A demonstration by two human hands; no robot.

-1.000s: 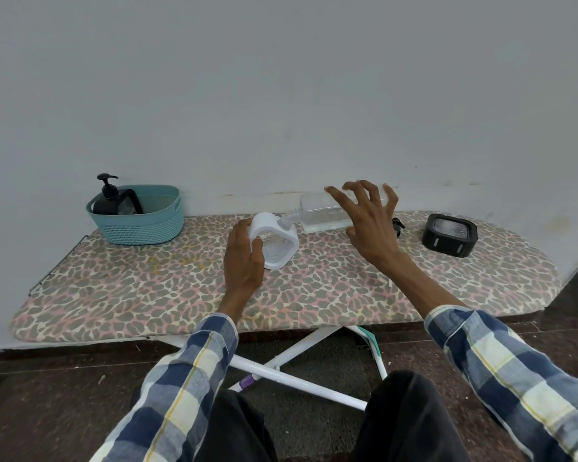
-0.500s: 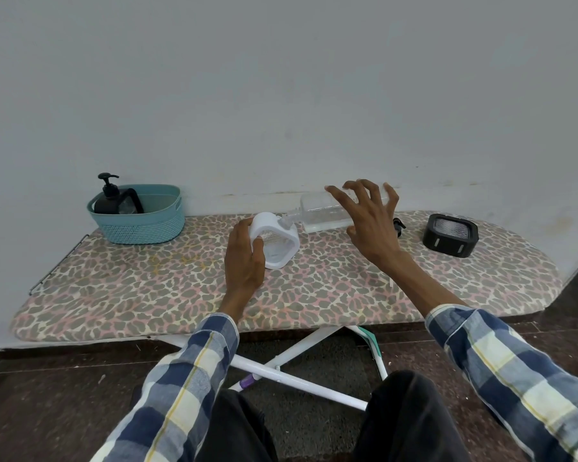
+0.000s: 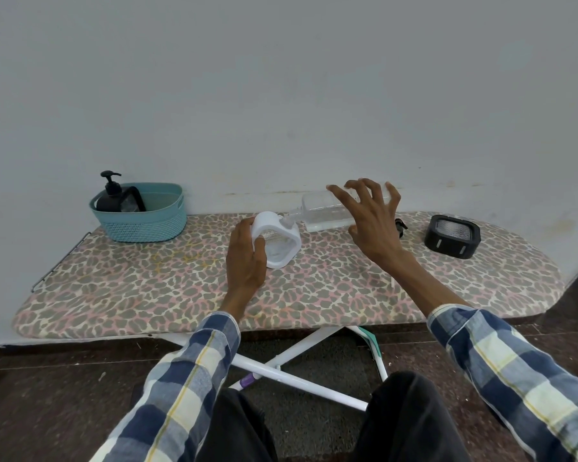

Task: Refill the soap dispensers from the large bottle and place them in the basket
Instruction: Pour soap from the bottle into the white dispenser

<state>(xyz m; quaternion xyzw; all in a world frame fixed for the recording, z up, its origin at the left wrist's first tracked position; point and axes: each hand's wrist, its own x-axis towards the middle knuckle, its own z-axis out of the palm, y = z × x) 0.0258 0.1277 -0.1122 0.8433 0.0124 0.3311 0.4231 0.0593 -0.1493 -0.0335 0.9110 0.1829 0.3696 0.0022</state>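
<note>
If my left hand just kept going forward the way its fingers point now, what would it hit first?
The left hand already grips the white dispenser, so that comes first. Past it, the line seems to lead over the ironing board toward the wall, though depth is hard to judge.

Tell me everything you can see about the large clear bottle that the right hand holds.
The large clear bottle looks like transparent plastic with a squarish body and a narrow neck. It is tipped on its side above the ironing board, neck pointing left into the top of the white soap dispenser. A little clear liquid lies along its lower side. The right hand grips its body from the near side, fingers spread over it. No cap shows on it.
</note>
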